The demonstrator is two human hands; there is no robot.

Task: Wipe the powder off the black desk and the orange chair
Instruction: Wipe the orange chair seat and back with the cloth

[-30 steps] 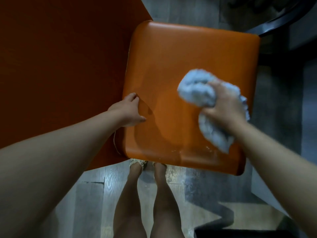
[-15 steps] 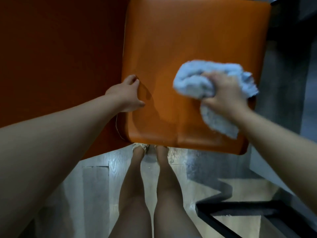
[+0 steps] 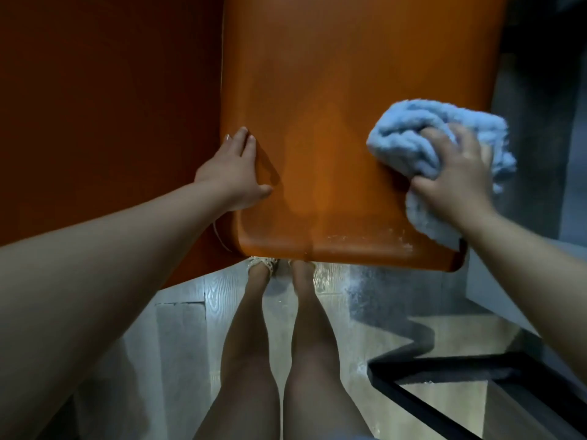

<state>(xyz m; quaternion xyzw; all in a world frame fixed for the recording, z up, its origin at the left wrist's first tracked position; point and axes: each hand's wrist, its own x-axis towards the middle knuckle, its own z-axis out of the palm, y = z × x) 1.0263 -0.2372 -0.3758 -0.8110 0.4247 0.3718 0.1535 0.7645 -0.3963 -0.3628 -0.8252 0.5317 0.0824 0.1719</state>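
The orange chair seat [image 3: 333, 122] fills the upper middle of the head view. White powder [image 3: 371, 239] streaks its near edge at the right. My right hand [image 3: 454, 182] grips a bunched light-blue cloth [image 3: 413, 144] and presses it on the seat's right side, near the corner. My left hand [image 3: 235, 173] rests on the seat's left edge, fingers straight along the rim and thumb on top. The black desk is not clearly in view.
A dark orange surface [image 3: 104, 106] lies left of the seat. My bare legs [image 3: 276, 360] stand on pale wood-grain floor [image 3: 181, 344] below the seat. A black metal frame [image 3: 444, 376] crosses the lower right. Powder dusts the floor under the seat's right corner.
The view has tilted down, so the seat sits higher in frame. My right hand with the cloth has slid to the seat's right edge. My left hand keeps its place on the left rim.
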